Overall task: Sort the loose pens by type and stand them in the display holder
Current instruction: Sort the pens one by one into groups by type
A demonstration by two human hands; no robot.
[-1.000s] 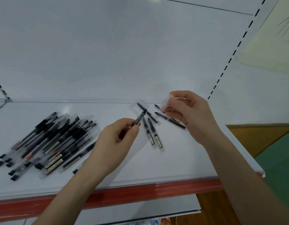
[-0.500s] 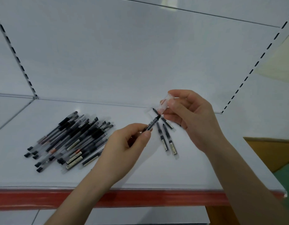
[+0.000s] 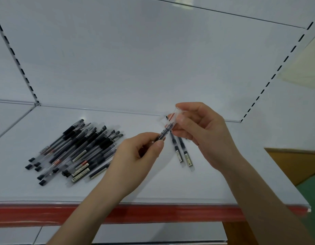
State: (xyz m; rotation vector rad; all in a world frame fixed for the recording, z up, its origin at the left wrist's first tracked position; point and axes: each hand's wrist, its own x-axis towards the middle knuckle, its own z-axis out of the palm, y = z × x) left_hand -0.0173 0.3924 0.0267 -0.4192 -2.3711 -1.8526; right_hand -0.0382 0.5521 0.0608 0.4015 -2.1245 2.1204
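Scanning big to small: white shelf [image 3: 215,188], smooth painted metal, flat, with a red front strip [image 3: 153,214] and a plain back panel [image 3: 153,59]. No display holder in view, so can't say where the pens end up.

Pen pile [image 3: 78,149] lies on the shelf's left part, approx parallel and overlapping. Thin plastic sticks, dark caps and grips, clear or dark barrels, some w/ paper labels.

Left hand [image 3: 133,161] pinches the held pen [image 3: 164,134] at its lower barrel, thumb and fingertips clamped on it. Right hand [image 3: 202,133] pinches the clear piece [image 3: 175,117] on the pen's upper end. Cap or wrapper sleeve, can't tell which. Both hands are close together, above the shelf, right of the pile.

Two sorted pens [image 3: 181,151] lie side by side on the shelf just below the right hand, well apart from the pile.

Handling, my guess: pen is v. light, stiff, smooth and a bit slippery, not fragile. Best hold is mid-barrel or the grip zone w/ a 2-finger pinch. Clear piece prob thin, may slide off or crush if squeezed.
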